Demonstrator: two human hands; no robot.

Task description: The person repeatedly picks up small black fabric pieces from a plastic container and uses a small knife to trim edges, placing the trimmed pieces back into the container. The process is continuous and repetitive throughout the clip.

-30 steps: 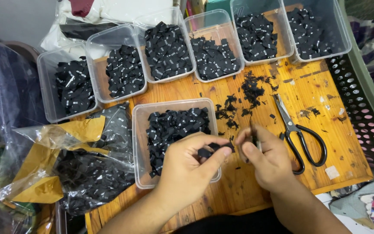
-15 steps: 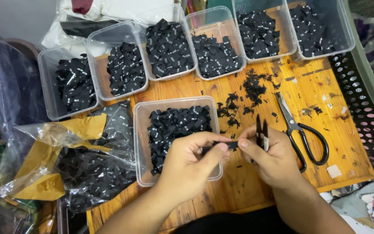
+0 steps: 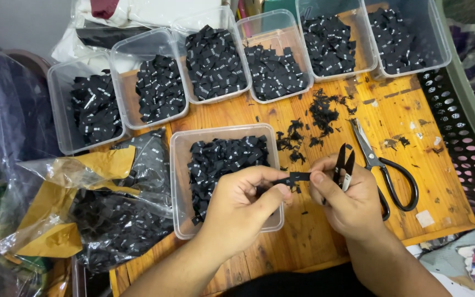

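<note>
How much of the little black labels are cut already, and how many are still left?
Quite a lot looks done: six tubs at the back hold cut black labels, and scraps litter the wooden table. In hand: the left hand and right hand pinch one label strip, the right also holding small snips. Left: the near tub and bagged labels.

Worn wooden tabletop (image 3: 397,118), evenly lit

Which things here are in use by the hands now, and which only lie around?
In use:
left hand
right hand
black label
small snips

Lying about:
black scissors
plastic bags
black basket
</note>
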